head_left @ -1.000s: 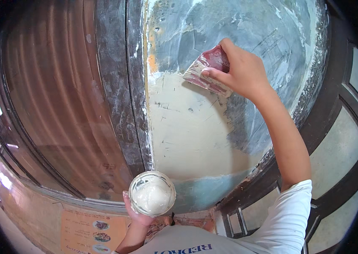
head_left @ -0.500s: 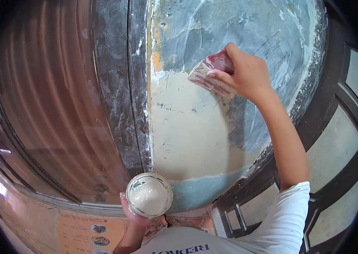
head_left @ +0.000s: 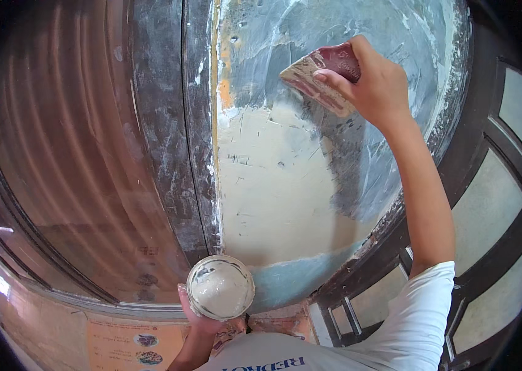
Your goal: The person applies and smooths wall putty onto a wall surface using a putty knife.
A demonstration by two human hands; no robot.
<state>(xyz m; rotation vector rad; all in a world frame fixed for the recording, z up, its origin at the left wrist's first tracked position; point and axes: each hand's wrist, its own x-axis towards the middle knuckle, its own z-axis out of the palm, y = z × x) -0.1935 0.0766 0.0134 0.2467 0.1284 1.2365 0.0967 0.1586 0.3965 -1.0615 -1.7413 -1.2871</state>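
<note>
My right hand [head_left: 379, 80] grips a wide putty knife [head_left: 319, 80] with a dark red, putty-smeared body. Its blade is at the upper part of the wall [head_left: 273, 49], a little above the edge of a cream putty coat [head_left: 279, 167]; I cannot tell whether it touches. Grey-blue, streaked surface shows above and to the right of that coat. Low in front of me, my left hand [head_left: 202, 318] holds a round tub [head_left: 221, 287] of pale putty from its left and underside. Some of the left fingers are hidden under the tub.
A dark wooden post [head_left: 162, 123] borders the wall on the left, beside a pane [head_left: 75, 154] showing brown, curtain-like folds. On the right stands a dark-framed door [head_left: 489, 179] with pale panels. An orange printed sheet [head_left: 113, 343] is at the lower left.
My right hand has moved up and slightly right with the putty knife, away from the putty coat's upper edge. My left hand and the tub have barely shifted.
</note>
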